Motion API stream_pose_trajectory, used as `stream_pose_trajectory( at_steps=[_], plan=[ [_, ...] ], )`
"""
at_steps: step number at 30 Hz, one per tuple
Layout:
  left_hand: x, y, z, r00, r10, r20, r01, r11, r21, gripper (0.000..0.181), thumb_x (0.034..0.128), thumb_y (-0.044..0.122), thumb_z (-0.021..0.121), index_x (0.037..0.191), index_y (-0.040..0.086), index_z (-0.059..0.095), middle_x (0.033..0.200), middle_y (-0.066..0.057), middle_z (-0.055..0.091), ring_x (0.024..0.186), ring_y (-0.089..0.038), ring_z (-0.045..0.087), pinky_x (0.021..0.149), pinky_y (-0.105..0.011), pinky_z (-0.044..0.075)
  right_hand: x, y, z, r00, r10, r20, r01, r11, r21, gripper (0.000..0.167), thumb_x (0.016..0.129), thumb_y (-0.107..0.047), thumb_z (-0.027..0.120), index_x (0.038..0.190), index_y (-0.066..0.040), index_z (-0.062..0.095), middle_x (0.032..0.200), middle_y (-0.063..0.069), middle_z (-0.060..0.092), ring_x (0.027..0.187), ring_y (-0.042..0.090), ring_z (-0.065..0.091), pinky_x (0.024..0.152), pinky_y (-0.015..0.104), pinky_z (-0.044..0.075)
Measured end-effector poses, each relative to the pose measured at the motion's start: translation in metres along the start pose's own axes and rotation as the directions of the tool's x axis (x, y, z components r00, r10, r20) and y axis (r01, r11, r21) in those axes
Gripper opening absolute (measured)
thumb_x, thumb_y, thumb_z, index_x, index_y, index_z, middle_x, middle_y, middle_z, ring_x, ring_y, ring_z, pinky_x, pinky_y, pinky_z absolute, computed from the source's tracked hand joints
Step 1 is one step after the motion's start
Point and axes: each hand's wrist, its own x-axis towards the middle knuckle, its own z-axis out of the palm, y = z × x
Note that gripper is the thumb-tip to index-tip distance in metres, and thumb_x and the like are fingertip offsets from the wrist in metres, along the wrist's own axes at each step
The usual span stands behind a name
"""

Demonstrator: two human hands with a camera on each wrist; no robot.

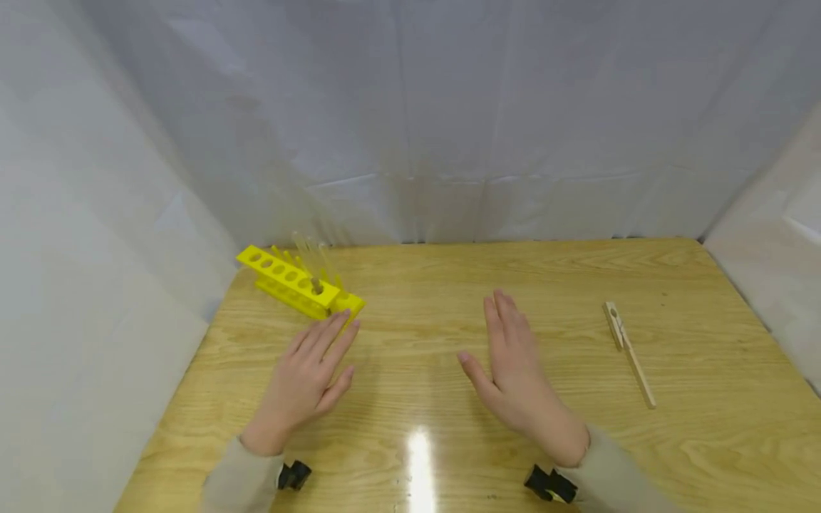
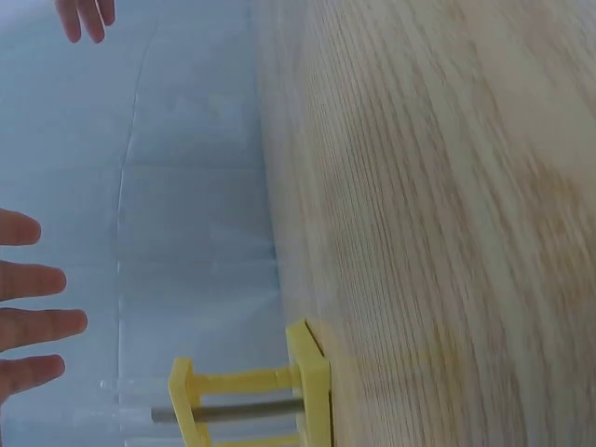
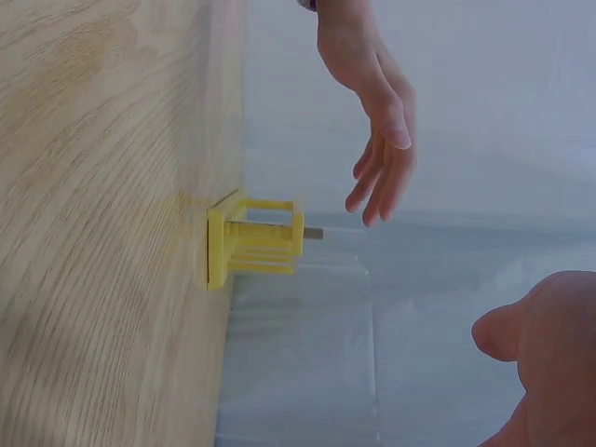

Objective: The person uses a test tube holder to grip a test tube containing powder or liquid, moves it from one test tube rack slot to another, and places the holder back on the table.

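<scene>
Nearest are the pale sleeves (image 1: 614,479), each with a small black device (image 1: 550,484) at the wrist, just behind the palms. Ahead of the sleeves, the left hand (image 1: 303,380) hangs palm down in the air, its fingers straight and slightly parted, the thumb a little aside, with nothing in its hold. Level with it, well apart on the other side, the right hand (image 1: 517,379) has its fingers stretched out close together and the thumb spread wide from them; it too grasps nothing. Under both hands lies the wood-grain table (image 1: 420,335). To the right of the right hand, well apart from it, a wooden clamp (image 1: 634,362) rests flat, its long handle slanting back toward the person. Just beyond and below the left fingertips, apart from them, the yellow rack (image 1: 285,281) stands upright and runs away to their left. Its end close to those fingers bears a tube (image 1: 317,285) with a dark lower part, and clear glass tubes (image 1: 323,255) rise behind. Farthest beyond both hands hangs grey sheeting (image 1: 449,107).
</scene>
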Motion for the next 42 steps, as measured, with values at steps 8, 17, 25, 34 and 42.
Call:
stream_pose_trajectory(
  at_steps=[8,17,25,34,42],
  plan=[
    [-0.008,-0.018,-0.007,0.992,0.060,-0.114,-0.058,0.998,0.020,0.057,0.1047,0.037,0.032,0.128,-0.006,0.061,0.127,-0.025,0.062,0.108,-0.041,0.063,0.086,-0.055,0.051,0.009,-0.009,0.011,0.999,0.018,0.039,-0.018,1.000,0.005,0.080,0.102,-0.039,0.047,0.157,0.001,0.005,0.163,0.021,-0.001,0.150,0.036,0.000,0.119,0.058,0.005],
    [-0.017,-0.039,-0.022,0.979,0.059,-0.196,-0.043,0.996,0.084,0.055,0.1044,0.035,0.035,0.120,-0.008,0.065,0.117,-0.025,0.066,0.098,-0.043,0.066,0.079,-0.056,0.052,0.019,-0.026,0.024,0.999,0.004,0.040,-0.005,1.000,0.031,0.081,0.101,-0.039,0.050,0.156,0.003,0.009,0.163,0.021,0.002,0.150,0.036,0.003,0.119,0.057,0.008],
    [-0.019,-0.059,-0.032,0.968,0.047,-0.248,-0.021,0.994,0.107,0.055,0.1046,0.034,0.036,0.120,-0.009,0.065,0.114,-0.027,0.067,0.092,-0.046,0.066,0.074,-0.059,0.053,0.030,-0.045,0.034,0.999,0.004,0.051,-0.007,0.999,0.046,0.080,0.102,-0.042,0.046,0.157,0.001,0.007,0.164,0.020,0.000,0.151,0.032,0.000,0.120,0.053,0.005],
    [-0.023,-0.089,-0.030,0.949,0.065,-0.308,-0.041,0.996,0.084,0.054,0.1045,0.032,0.036,0.119,-0.011,0.064,0.111,-0.027,0.067,0.088,-0.047,0.066,0.071,-0.058,0.051,0.044,-0.059,0.049,1.000,-0.002,0.029,0.001,0.999,0.038,0.080,0.102,-0.044,0.044,0.157,0.002,0.006,0.163,0.021,-0.004,0.151,0.031,-0.004,0.121,0.053,0.004],
    [-0.038,-0.119,-0.024,0.968,0.010,-0.249,0.015,0.995,0.095,0.053,0.1037,0.031,0.037,0.124,-0.011,0.062,0.117,-0.027,0.066,0.093,-0.048,0.064,0.075,-0.060,0.050,0.057,-0.071,0.067,0.997,-0.016,0.069,0.015,1.000,0.005,0.081,0.103,-0.045,0.041,0.156,0.003,0.003,0.162,0.023,-0.007,0.150,0.032,-0.009,0.121,0.052,0.001]
  ],
)
